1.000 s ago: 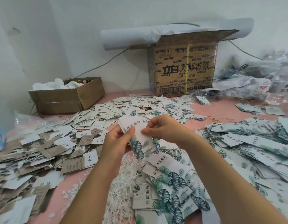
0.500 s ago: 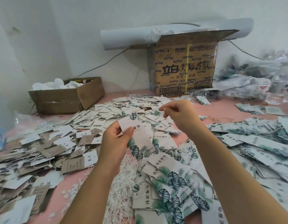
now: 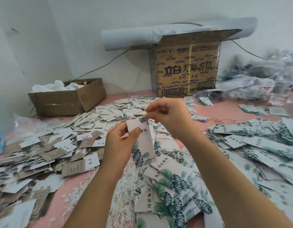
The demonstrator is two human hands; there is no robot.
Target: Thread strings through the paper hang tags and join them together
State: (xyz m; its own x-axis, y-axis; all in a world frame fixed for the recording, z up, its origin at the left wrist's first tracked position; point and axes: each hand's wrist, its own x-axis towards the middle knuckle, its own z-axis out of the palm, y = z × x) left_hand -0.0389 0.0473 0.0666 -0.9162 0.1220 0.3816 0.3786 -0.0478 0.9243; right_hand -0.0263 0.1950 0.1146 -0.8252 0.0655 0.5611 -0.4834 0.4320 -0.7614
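My left hand [image 3: 120,145] holds a white hang tag [image 3: 141,142] with green leaf print upright above the table, thumb pressed on its front. My right hand [image 3: 168,116] is just above the tag's top edge, fingertips pinching a thin white string [image 3: 145,112] near the tag's hole. More leaf-print tags [image 3: 173,181] lie piled below my hands. A heap of loose white strings [image 3: 126,186] lies on the pink table under my left forearm.
Small white and brown tags [image 3: 48,155] cover the left of the pink table [image 3: 224,111]. Strung leaf tags [image 3: 257,145] pile up at the right. A low open carton [image 3: 67,99] stands back left, a tall printed carton [image 3: 187,69] at the back, plastic bags [image 3: 251,84] beside it.
My right hand went up and away from the tag, then came back down to its top edge with a string pinched. My left hand turned the tag more upright.
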